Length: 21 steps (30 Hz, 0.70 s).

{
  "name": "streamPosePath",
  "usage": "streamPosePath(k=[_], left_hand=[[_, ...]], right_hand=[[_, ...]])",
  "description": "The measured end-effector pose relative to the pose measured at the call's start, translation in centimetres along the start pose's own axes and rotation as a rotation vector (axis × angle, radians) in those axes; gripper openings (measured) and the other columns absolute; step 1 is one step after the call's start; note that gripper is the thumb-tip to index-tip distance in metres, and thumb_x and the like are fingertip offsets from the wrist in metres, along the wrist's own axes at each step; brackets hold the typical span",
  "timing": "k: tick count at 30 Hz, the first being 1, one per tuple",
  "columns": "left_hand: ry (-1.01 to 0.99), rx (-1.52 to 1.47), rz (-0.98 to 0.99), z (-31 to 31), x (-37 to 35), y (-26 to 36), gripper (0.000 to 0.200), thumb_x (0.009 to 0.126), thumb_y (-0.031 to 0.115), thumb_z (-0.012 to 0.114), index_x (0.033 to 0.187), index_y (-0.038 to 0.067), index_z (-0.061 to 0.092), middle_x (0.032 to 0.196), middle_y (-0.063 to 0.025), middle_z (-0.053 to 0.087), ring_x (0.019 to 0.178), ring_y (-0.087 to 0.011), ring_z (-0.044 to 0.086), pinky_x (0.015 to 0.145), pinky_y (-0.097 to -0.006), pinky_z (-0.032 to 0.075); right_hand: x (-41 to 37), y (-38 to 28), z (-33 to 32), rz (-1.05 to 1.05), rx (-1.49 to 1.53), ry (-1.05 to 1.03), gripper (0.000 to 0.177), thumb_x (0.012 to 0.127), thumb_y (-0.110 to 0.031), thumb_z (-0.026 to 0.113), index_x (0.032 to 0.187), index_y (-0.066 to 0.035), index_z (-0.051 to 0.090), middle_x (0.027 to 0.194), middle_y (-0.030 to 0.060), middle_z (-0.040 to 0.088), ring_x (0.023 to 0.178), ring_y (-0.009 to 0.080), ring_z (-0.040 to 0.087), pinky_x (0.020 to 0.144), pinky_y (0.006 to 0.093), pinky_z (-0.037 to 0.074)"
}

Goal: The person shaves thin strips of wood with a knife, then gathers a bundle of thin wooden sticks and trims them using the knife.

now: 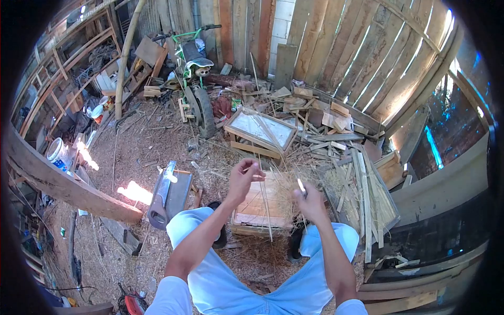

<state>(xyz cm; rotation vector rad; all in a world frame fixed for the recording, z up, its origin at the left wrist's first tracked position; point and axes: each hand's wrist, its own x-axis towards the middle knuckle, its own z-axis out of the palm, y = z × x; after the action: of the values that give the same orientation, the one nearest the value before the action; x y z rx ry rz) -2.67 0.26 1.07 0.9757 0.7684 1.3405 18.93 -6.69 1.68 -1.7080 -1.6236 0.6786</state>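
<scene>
My left hand [244, 181] is raised above a low wooden box [254, 211], its thumb and fingers pinched together. A long thin bamboo strip [266, 207] runs down from those fingertips across the box top. My right hand [311, 203] is closed round the handle of a small knife [301, 186], its bright blade pointing up and away from me. Fine curly shavings [283, 191] lie between the two hands, on and around the right side of the box. The hands are apart, and the box stands between my knees.
A handsaw [158, 210] rests on a dark board left of my knee. Ahead are a wooden frame [261, 131], scrap wood [336, 118] and a small motorbike [198, 100]. Wood strips [362, 194] lie at right. A post [68, 181] crosses the left side.
</scene>
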Motion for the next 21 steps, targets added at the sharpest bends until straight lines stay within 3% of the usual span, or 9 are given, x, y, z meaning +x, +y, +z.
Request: streamPosePath(k=[1,6,8,9,11,12,16,18,21], left_hand=[[-0.002,-0.005,-0.054,-0.2,-0.1,0.4,0.015,0.091,0.013,0.057,0.100,0.001,0.056,0.080,-0.0045,0.058,0.069,-0.0140,0.062,0.061,-0.0280,0.055],[-0.126,0.042,-0.179,0.1,-1.2,0.0,0.016,0.092,0.015,0.056,0.101,0.001,0.059,0.077,-0.0032,0.055,0.058,-0.0104,0.055,0.047,-0.0240,0.046],[-0.148,0.075,-0.204,1.2,-2.2,0.0,0.016,0.093,0.017,0.056,0.098,0.002,0.060,0.073,0.0011,0.051,0.056,-0.0081,0.049,0.047,-0.0208,0.039],[-0.167,0.108,-0.237,1.7,-2.6,-0.1,0.016,0.094,0.017,0.055,0.098,0.002,0.061,0.074,0.0014,0.051,0.057,-0.0065,0.048,0.047,-0.0198,0.037],[-0.231,0.165,-0.279,2.2,-3.1,-0.6,0.016,0.095,0.017,0.055,0.100,0.003,0.062,0.076,0.0018,0.054,0.058,-0.0024,0.044,0.047,-0.0180,0.031],[-0.245,0.167,-0.285,2.4,-3.3,-0.6,0.016,0.095,0.017,0.055,0.100,0.003,0.062,0.076,0.0018,0.054,0.058,-0.0024,0.044,0.047,-0.0180,0.031],[-0.401,0.160,-0.267,2.9,-4.3,-0.6,0.018,0.094,0.017,0.056,0.103,0.002,0.062,0.075,0.0014,0.056,0.066,-0.0029,0.046,0.057,-0.0198,0.036],[-0.406,0.284,-0.092,2.7,-4.3,-1.0,0.019,0.095,0.018,0.056,0.102,0.001,0.061,0.075,0.0017,0.057,0.067,-0.0040,0.045,0.059,-0.0207,0.036],[-0.431,0.346,-0.152,2.7,-4.4,-0.1,0.020,0.094,0.020,0.056,0.100,0.001,0.061,0.081,0.0033,0.058,0.074,-0.0033,0.047,0.067,-0.0204,0.039]], right_hand=[[0.0,0.3,-0.3,-0.089,-0.026,0.135,0.030,0.090,-0.018,0.054,0.117,-0.007,0.059,0.072,0.0115,0.063,0.061,0.0212,0.055,0.063,0.0342,0.045],[0.4,-2.5,-2.1,0.048,0.252,0.088,0.032,0.096,-0.015,0.045,0.124,-0.002,0.053,0.072,0.0070,0.063,0.063,0.0127,0.056,0.061,0.0286,0.045],[0.2,-2.5,-1.7,0.039,0.604,-0.075,0.039,0.098,-0.018,0.045,0.135,-0.007,0.042,0.069,0.0043,0.060,0.051,0.0041,0.040,0.044,0.0194,0.033],[0.2,-2.8,-1.5,0.069,0.581,-0.144,0.044,0.098,-0.020,0.045,0.139,-0.007,0.035,0.070,0.0047,0.060,0.050,0.0039,0.037,0.044,0.0186,0.031],[-0.1,-3.5,-1.7,0.093,0.639,-0.241,0.043,0.098,-0.020,0.045,0.137,-0.005,0.038,0.073,0.0042,0.060,0.051,0.0045,0.040,0.046,0.0193,0.034],[-0.3,-4.0,-1.7,0.108,0.698,-0.359,0.041,0.098,-0.019,0.046,0.135,-0.002,0.040,0.076,0.0037,0.061,0.053,0.0051,0.043,0.048,0.0199,0.037],[-0.5,-3.8,-1.6,0.162,0.806,-0.487,0.034,0.097,-0.020,0.048,0.127,-0.003,0.050,0.078,0.0001,0.057,0.051,0.0036,0.038,0.044,0.0177,0.031],[-0.4,-3.5,-2.3,0.176,0.824,-0.499,0.033,0.097,-0.021,0.049,0.124,-0.002,0.052,0.078,0.0006,0.056,0.052,0.0034,0.039,0.043,0.0170,0.031],[-0.6,-4.0,-3.2,0.196,0.845,-0.487,0.030,0.097,-0.021,0.050,0.118,0.000,0.055,0.078,0.0007,0.055,0.052,0.0028,0.040,0.042,0.0160,0.030]])
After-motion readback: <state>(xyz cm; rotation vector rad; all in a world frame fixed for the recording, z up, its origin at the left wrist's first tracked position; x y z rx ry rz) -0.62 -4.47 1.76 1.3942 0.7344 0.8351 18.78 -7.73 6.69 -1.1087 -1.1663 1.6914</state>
